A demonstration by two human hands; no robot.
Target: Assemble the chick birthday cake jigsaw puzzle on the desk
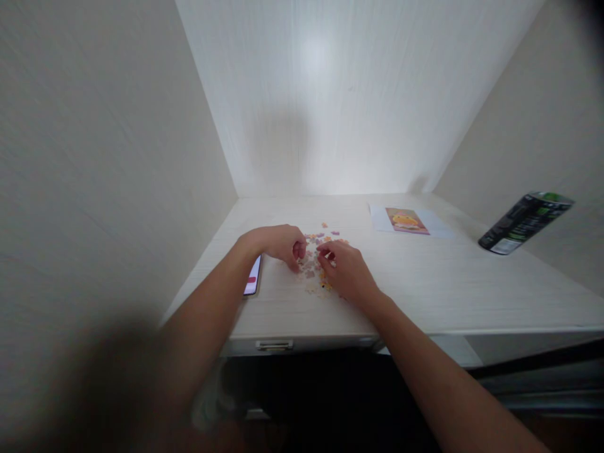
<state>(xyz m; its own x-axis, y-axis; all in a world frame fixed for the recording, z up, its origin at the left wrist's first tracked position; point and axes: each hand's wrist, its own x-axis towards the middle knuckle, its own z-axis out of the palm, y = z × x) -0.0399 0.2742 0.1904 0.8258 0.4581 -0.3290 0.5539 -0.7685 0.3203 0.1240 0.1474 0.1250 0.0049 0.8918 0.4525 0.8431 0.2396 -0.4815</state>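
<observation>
Small jigsaw puzzle pieces (310, 273) in pink, lilac and yellow lie loose in a pile on the white desk (292, 314). My left hand (284, 243) is at the pile's left side, thumb and fingers curled in towards each other. Whatever they hold, if anything, is too small to make out. From the right, my right hand (348, 269) reaches over the pile, its thumb and fingertips drawn close together. Some pieces are hidden beneath it, and I cannot make out what is in its fingertips.
A phone (253, 280) with a lit screen lies partly under my left forearm. A printed picture (407, 221) rests on white paper at the back right. A dark can (523, 223) stands far right. Walls (330, 126) enclose the desk behind and at both sides.
</observation>
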